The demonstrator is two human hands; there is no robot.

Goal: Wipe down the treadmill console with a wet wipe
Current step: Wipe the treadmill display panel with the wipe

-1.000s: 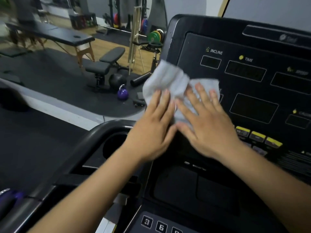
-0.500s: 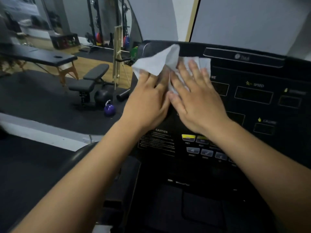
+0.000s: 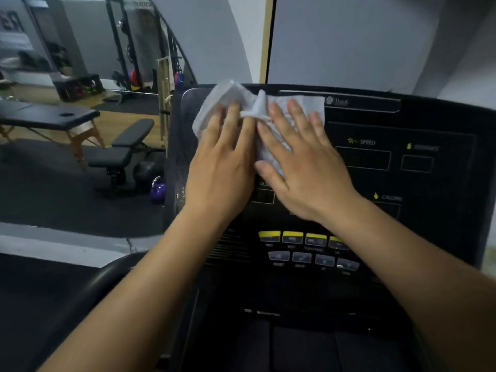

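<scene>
Both flat hands, left hand [image 3: 222,167] and right hand [image 3: 303,167], on wet wipe [image 3: 279,106] against treadmill console [image 3: 402,183].

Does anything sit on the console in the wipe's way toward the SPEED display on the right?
Nothing visible does. The left hand and right hand press flat on the wet wipe at the console's upper left. The panel face between it and the SPEED display shows only printed markings.

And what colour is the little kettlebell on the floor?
The kettlebell is purple; the head view shows it best.
</scene>
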